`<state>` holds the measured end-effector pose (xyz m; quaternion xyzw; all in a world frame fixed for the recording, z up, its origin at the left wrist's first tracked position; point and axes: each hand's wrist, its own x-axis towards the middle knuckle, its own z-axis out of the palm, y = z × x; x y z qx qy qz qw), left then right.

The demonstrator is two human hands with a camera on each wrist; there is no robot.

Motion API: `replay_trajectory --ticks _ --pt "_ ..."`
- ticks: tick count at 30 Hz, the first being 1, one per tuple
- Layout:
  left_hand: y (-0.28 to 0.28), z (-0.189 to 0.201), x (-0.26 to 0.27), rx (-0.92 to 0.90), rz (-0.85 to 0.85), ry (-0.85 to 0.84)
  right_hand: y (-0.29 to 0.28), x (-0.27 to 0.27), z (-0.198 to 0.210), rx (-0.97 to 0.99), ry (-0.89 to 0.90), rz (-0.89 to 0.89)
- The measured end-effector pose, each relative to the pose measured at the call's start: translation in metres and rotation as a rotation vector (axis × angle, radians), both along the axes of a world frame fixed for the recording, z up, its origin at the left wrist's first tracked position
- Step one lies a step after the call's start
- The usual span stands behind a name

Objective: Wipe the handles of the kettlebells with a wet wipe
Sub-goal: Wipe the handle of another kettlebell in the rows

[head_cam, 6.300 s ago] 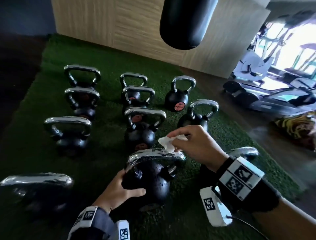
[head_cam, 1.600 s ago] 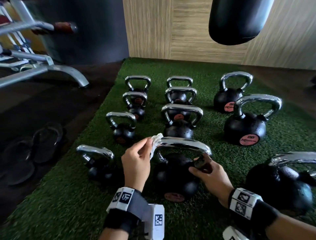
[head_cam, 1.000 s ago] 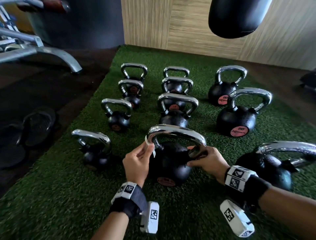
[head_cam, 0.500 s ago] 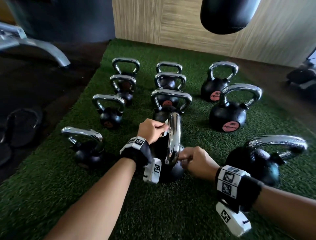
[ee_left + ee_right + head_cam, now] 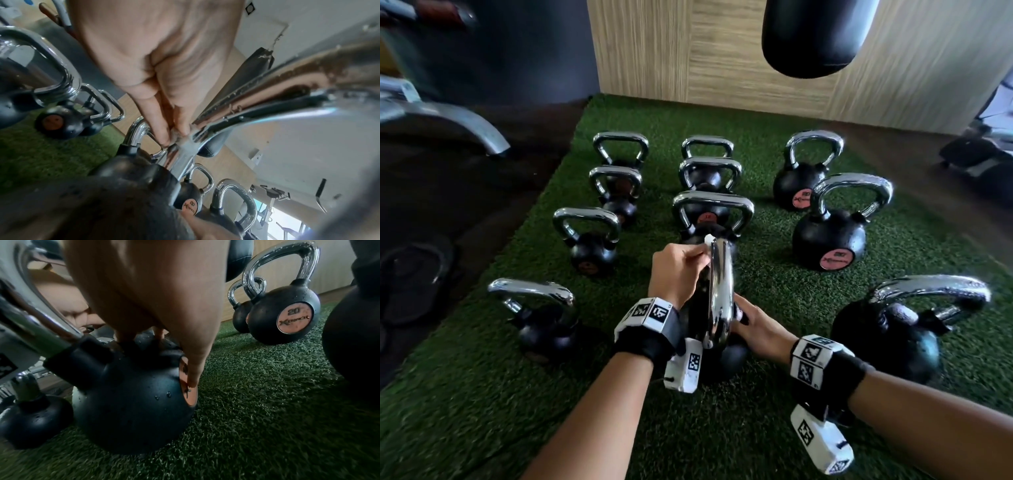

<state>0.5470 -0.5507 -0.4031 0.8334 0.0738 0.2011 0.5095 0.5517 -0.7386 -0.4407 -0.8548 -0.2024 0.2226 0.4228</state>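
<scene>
The nearest middle kettlebell (image 5: 726, 356) stands turned so its chrome handle (image 5: 719, 291) points edge-on at me. My left hand (image 5: 698, 253) pinches a white wet wipe (image 5: 709, 238) against the far end of that handle. In the left wrist view the fingertips (image 5: 164, 138) press the wipe (image 5: 186, 146) onto the chrome. My right hand (image 5: 739, 317) holds the black ball just right of the handle. Its fingers (image 5: 191, 369) wrap over the ball (image 5: 131, 394), and one reaches the pink label.
Several more chrome-handled kettlebells stand in rows on the green turf mat (image 5: 774, 274), among them a 20 kg one (image 5: 828, 240) on the right and a large one (image 5: 887, 339) beside my right wrist. A black punch bag (image 5: 815, 34) hangs ahead. Sandals (image 5: 414, 274) lie on the dark floor on the left.
Over the last second the kettlebell was turned a quarter turn, so its handle now faces me edge-on. My left hand slid the wipe along to the handle's far end.
</scene>
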Motion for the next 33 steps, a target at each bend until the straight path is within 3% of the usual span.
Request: replay_trajectory --ticks 5,10,12,17,20,25,33 --pt "0.008 0.006 0.003 -0.161 -0.092 0.074 -0.001 0.001 -0.006 0.014 -0.025 -0.032" --pt "0.015 0.022 -0.007 -0.237 -0.175 0.024 -0.002 0.005 -0.012 0.042 0.007 -0.04" --pt "0.015 0.026 -0.019 -0.187 -0.213 0.016 -0.004 0.005 -0.015 0.044 0.017 -0.043" --pt "0.014 0.053 -0.028 0.133 -0.126 0.03 -0.006 0.01 -0.02 0.008 0.008 -0.021" --pt "0.009 0.054 -0.035 0.111 -0.084 0.057 -0.007 0.012 -0.021 -0.054 -0.042 -0.012" --pt "0.013 0.039 -0.063 -0.03 -0.17 0.066 -0.009 0.012 -0.021 -0.097 -0.091 -0.005" --pt "0.01 0.024 -0.093 -0.099 -0.222 0.023 -0.01 0.011 -0.024 -0.139 -0.102 -0.034"
